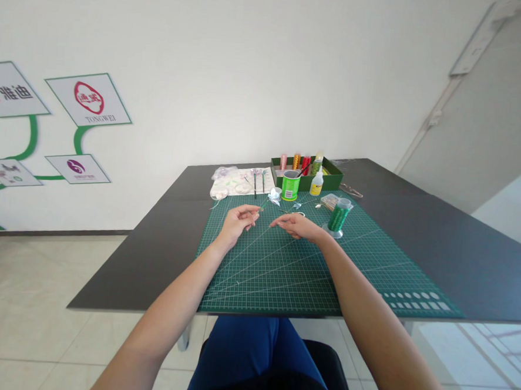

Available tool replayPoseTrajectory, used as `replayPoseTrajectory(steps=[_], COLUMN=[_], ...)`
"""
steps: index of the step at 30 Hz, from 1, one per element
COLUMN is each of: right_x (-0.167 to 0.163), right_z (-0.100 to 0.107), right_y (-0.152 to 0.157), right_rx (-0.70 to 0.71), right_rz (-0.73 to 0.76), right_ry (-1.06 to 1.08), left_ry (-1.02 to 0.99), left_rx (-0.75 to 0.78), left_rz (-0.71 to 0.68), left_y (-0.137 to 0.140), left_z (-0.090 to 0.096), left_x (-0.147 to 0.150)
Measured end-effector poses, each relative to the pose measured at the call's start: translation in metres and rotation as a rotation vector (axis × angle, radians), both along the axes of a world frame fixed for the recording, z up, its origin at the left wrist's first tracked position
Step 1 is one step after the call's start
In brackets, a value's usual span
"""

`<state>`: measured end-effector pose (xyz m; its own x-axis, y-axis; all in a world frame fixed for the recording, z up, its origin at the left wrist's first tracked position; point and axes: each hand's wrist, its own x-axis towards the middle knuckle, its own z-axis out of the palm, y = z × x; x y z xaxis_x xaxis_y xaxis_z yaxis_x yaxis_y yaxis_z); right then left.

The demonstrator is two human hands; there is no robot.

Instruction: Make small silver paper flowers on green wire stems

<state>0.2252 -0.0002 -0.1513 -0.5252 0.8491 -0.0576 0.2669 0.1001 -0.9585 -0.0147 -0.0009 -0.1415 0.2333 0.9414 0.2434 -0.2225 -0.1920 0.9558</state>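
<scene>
My left hand (240, 222) pinches the thin green stem of a small artificial flower (274, 196) with pale blue-white petals. The flower tilts up and to the right, away from my fingers. Just right of it, my right hand (297, 225) hovers over the green cutting mat (273, 272), index finger and thumb drawn together toward the left. Whatever lies between those fingertips is too small to make out. A spool of green thread (339, 216) stands close to the right of my right hand. A second pale blue flower piece (297, 205) lies behind that hand.
Behind the hands are a bright green can (290, 188), a yellow-labelled glue bottle (316, 182) and a dark green box (332, 180) holding several thread spools. Two dark brushes (255, 184) lie on a white sheet (232, 184). Scissors (351, 190) and a clear small box (330, 201) sit at right.
</scene>
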Motion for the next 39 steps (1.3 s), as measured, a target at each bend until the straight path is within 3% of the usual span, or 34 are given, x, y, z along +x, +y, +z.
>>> replayPoseTrajectory(steps=[10, 19, 26, 32, 39], right_x=[0.005, 0.006, 0.007, 0.009, 0.016], right_z=[-0.001, 0.001, 0.012, 0.009, -0.017], right_y=[0.001, 0.004, -0.003, 0.000, 0.024], right_rx=[-0.054, -0.084, -0.074, -0.091, -0.004], right_rz=[-0.031, -0.254, -0.216, -0.220, -0.665], right_ry=[0.123, 0.288, 0.488, 0.509, 0.221], left_ry=[-0.010, -0.118, -0.201, -0.214, -0.168], left_rx=[-0.052, -0.083, -0.097, -0.116, -0.094], left_rz=[0.052, 0.085, 0.093, 0.112, 0.112], left_y=[0.004, 0.007, 0.007, 0.008, 0.008], left_z=[-0.001, -0.001, 0.003, 0.003, 0.001], left_x=[-0.002, -0.003, -0.005, -0.007, -0.006])
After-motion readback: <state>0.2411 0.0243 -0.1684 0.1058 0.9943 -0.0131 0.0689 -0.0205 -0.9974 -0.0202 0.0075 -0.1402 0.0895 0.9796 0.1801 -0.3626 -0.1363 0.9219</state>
